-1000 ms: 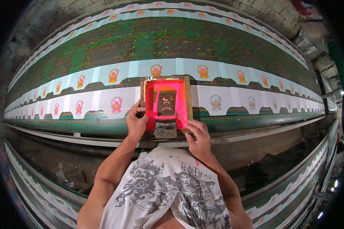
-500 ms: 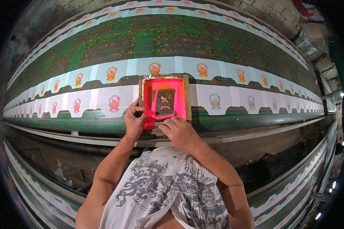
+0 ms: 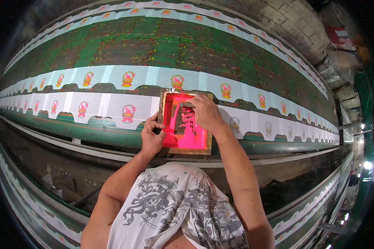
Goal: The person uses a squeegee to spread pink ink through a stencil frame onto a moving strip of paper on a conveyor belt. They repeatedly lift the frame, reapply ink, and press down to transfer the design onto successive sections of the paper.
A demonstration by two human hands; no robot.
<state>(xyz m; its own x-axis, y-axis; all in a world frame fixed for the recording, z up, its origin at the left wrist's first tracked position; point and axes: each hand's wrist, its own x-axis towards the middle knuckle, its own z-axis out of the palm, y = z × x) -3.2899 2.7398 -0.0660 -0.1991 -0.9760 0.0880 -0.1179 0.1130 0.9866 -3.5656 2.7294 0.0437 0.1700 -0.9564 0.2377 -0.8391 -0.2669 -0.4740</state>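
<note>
A wooden-framed printing screen (image 3: 188, 152) lies over the near row of white fabric panels on the long green table. Bright pink ink (image 3: 183, 143) is spread inside it, thick at the near end and streaked over the dark mesh design. My left hand (image 3: 153, 136) has its fingers curled at the frame's left rail. At the far end of the screen, my right hand (image 3: 206, 114) is closed around a squeegee (image 3: 186, 105), mostly covered by the fingers. A panel with a pink print (image 3: 128, 113) lies left of the frame; a panel with only a grey outline (image 3: 235, 124) lies to its right.
A farther row of panels (image 3: 225, 89) bears pink and yellow prints. Beyond it stretches the ink-spotted green tabletop (image 3: 153, 43), with more printed panels along its far side. A pale rail (image 3: 91, 153) runs along the near edge. Another table (image 3: 320, 199) stands at the lower right.
My right hand and the squeegee have moved from the near end of the screen to its far end. Pink ink now lies across the near end. My left hand stays at the left rail.
</note>
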